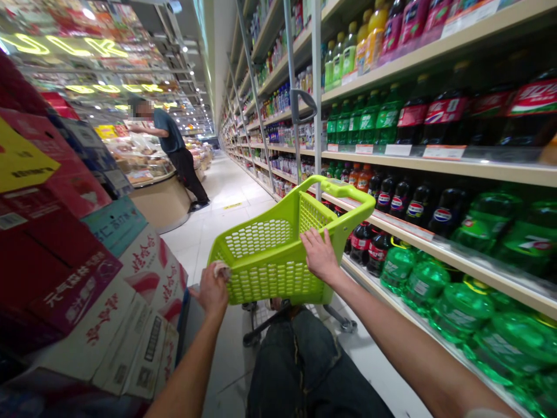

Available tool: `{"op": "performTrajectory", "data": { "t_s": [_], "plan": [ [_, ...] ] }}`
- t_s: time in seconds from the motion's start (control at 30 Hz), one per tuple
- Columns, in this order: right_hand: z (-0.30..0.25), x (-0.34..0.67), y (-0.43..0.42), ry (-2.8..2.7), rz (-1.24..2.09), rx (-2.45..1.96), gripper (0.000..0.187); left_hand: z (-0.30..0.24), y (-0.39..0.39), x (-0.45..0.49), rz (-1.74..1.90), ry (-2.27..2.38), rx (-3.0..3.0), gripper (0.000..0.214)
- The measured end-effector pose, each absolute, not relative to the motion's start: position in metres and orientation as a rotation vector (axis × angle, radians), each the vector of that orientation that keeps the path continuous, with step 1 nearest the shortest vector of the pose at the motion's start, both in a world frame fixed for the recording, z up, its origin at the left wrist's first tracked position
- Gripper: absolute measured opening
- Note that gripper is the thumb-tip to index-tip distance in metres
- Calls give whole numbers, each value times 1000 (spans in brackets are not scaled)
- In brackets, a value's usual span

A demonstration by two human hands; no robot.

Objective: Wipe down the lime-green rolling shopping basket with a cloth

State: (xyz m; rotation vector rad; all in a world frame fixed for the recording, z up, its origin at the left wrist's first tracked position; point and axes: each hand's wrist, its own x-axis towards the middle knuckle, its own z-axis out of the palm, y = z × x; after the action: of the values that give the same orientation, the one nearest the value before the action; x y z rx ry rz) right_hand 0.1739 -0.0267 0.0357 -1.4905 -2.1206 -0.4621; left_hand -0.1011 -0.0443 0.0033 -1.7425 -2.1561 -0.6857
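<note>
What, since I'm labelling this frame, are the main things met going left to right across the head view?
Yellow sign → person → cart → bottom-shelf green bottles.

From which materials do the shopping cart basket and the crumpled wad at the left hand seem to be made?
Shopping cart basket: probably moulded plastic, smooth and slightly glossy, judging by its even lime-green colour and perforated walls. Crumpled wad at the left hand: soft-looking and matte, with folds; cloth or paper, I cannot tell which.

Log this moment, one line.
left hand: holds crumpled cloth at green cart corner | right hand: touches cart's near side | bottles: shelved, right
</note>
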Motion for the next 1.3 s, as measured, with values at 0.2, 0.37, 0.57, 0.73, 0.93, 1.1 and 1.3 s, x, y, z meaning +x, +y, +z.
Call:
{"op": "performTrajectory", "data": {
  "t_s": [0.2, 0.37, 0.57, 0.73, 0.93, 1.1, 1.3],
  "plan": [
    [34, 170, -27, -2080, -451, -1496, 51, 7, -37, -54, -747, -1968, -2011, 41],
    [35, 172, -28, -2092, -431, -1480, 51, 8, -39, -62, -805, -2009, -1942, 42],
    [36, 168, -30, -2066, -429, -1491, 51, 3, -40, -70, -973, -2157, -1700, 41],
    [36, 170, -30, -2082, -417, -1495, 51, 6, -37, -40, -745, -1833, -2136, 42],
    [36, 169, -31, -2076, -422, -1497, 51, -5, -47, -109, -1079, -2226, -1479, 37],
    [36, 168, -31, -2071, -427, -1506, 50, -10, -37, -68, -973, -1907, -1892, 41],
    [37, 169, -31, -2084, -416, -1507, 51, -10, -37, -71, -993, -1915, -1824, 41]
  ]
}}
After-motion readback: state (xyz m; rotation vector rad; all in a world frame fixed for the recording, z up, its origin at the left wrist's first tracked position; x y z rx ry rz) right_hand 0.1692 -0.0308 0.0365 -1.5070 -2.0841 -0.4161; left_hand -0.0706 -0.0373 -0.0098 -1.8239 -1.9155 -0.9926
